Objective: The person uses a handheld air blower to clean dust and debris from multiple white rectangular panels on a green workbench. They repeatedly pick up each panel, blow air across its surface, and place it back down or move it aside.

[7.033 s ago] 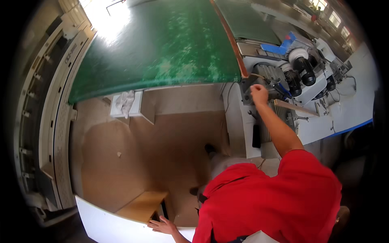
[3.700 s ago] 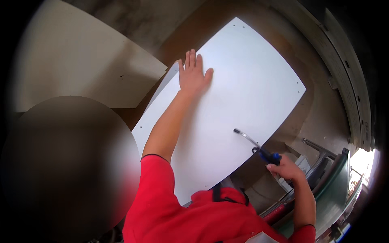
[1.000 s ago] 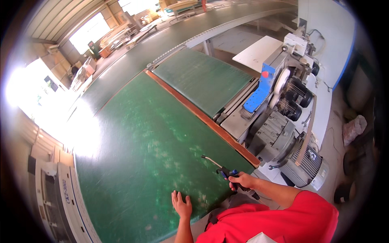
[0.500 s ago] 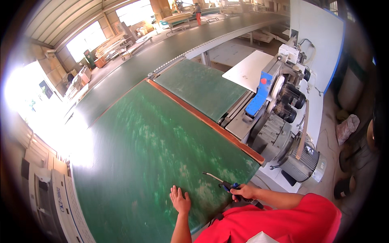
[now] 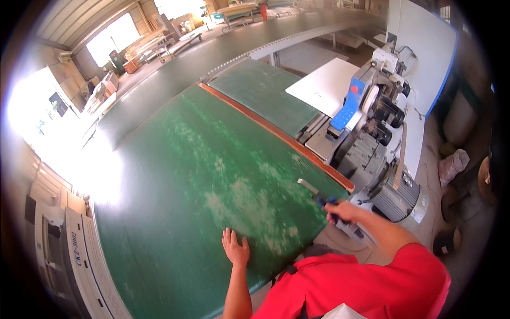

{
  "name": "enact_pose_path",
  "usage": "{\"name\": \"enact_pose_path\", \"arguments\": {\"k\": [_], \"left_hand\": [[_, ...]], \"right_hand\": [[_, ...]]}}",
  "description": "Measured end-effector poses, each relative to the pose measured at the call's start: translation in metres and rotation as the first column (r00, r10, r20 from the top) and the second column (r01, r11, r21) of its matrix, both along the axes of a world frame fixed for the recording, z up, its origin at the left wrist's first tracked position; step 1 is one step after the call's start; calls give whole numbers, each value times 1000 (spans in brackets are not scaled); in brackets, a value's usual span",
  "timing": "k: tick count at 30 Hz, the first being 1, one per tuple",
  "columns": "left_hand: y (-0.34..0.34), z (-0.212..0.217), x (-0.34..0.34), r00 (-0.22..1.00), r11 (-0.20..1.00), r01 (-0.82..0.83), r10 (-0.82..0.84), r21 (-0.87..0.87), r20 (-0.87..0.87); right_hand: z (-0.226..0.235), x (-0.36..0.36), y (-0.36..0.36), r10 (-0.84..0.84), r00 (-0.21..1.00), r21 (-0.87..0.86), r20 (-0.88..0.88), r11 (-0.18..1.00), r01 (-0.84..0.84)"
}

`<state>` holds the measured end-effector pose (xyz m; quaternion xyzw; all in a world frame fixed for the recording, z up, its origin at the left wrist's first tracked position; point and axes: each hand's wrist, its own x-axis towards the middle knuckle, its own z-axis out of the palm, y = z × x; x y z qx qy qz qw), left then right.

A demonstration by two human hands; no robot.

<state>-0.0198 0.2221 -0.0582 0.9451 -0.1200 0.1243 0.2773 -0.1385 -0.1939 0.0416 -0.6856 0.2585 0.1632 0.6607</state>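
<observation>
Right hand (image 5: 345, 211) grips the air gun (image 5: 323, 201), away from left hand (image 5: 235, 249).

Mostly daylight, v. bright on L: big opening (image 5: 34, 109) blown out to white, flare spilling onto L edge of green bench (image 5: 175, 196); back window (image 5: 113, 47) overexp. too. R side much dimmer, floor clutter near rim in deep shadow. Soft sheen on bench top, approx. even light there. L hand (image 5: 235, 249) fairly sharp; R hand (image 5: 342, 211) & nozzled tool (image 5: 325, 202) motion-blurred. Far bkgd soft, hazy. Strong fisheye: straight edges bowed, corners vignetted to blk.
</observation>
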Motion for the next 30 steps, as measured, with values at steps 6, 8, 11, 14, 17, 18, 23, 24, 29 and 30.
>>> {"name": "enact_pose_path", "arguments": {"k": [6, 8, 11, 14, 17, 18, 23, 24, 29, 30], "left_hand": [[0, 2, 10, 997, 995, -6, -2, -102, -75], [-8, 8, 19, 994, 990, -15, -1, -139, -111], [-29, 18, 36, 989, 989, -22, 0, -147, -148], [-65, 32, 59, 983, 988, -7, -21, -153, -181], [-105, 37, 83, 981, 988, 43, -69, -146, -182], [-123, 37, 93, 982, 988, 58, -83, -145, -169], [-222, 41, 135, 965, 970, 191, -213, -151, -151], [-237, 45, 140, 966, 969, 193, -216, -156, -146], [-285, 50, 174, 961, 965, 208, -232, -162, -147], [-295, 51, 186, 961, 961, 232, -250, -149, -118]], "right_hand": [[26, 0, -122, -439, 897, -92, 46, 893, 441], [25, 3, -151, -654, 754, -55, 62, 752, 657], [13, 14, -156, -453, 891, -260, -17, 863, 433], [35, 39, -126, -90, 993, -95, -74, 992, 83], [-5, 92, -196, -228, 974, -286, 3, 933, 220], [-1, 117, -204, -279, 960, -258, 6, 927, 271], [12, 204, -236, -221, 975, -280, -2, 937, 211], [15, 233, -248, -415, 895, -190, 161, 877, 441], [18, 287, -231, 161, 985, -95, -69, 981, -167], [12, 298, -250, -36, 998, -132, 44, 990, 41]]}}
